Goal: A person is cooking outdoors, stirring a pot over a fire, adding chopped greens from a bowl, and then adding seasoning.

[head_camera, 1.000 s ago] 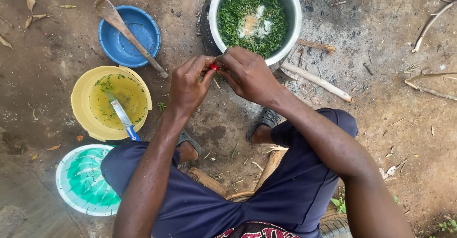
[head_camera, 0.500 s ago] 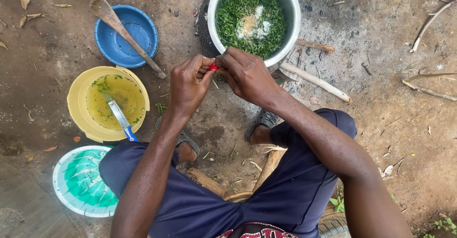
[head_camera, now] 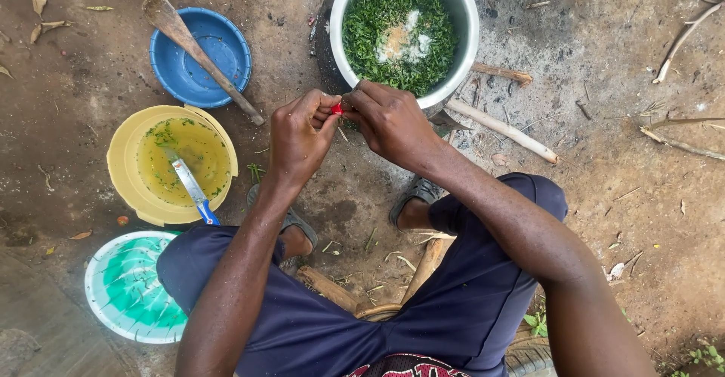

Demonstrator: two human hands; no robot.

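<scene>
Left hand and right hand both pinch small red item — fingertips touching. Metal pot of chopped greens just beyond.

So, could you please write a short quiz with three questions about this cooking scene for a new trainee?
1. True or false: both hands pinch the small red object between their fingertips.
2. What lies across the round blue plastic bowl? A) a long wooden spoon B) a metal fork C) a glass lid
3. What rests in the round yellow plastic bowl of yellowish liquid?

Key
1. True: the left hand and the right hand meet on it, just below the round metal pot of chopped greens.
2. A.
3. A knife with a blue handle.
</scene>
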